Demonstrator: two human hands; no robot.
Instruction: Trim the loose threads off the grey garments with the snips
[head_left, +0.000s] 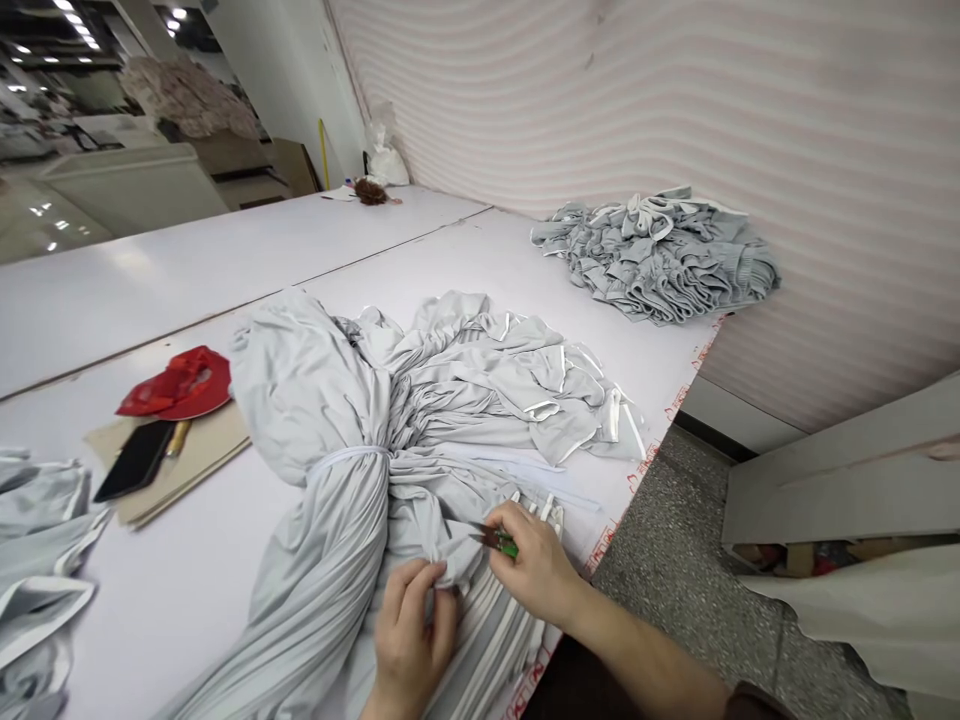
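Note:
A large bundle of light grey fabric [315, 520] lies across the table, gathered at its middle by a pale fabric tie [349, 457]. White-edged grey pieces fan out from it to the right. My left hand [414, 632] pinches a fold of this grey cloth between thumb and fingers. Just right of it, my right hand [536, 560] is closed around small thread snips [496, 540] with green on the handle. Their dark blades point left, close above the pinched cloth. Whether the blades touch it I cannot tell.
A heap of darker grey ribbed pieces [667, 260] sits at the table's far right corner. On the left lie a red cap [184, 385], a black phone [136, 460] on brown card [202, 465], and more grey pieces [37, 560]. The table edge [645, 470] runs diagonally at right.

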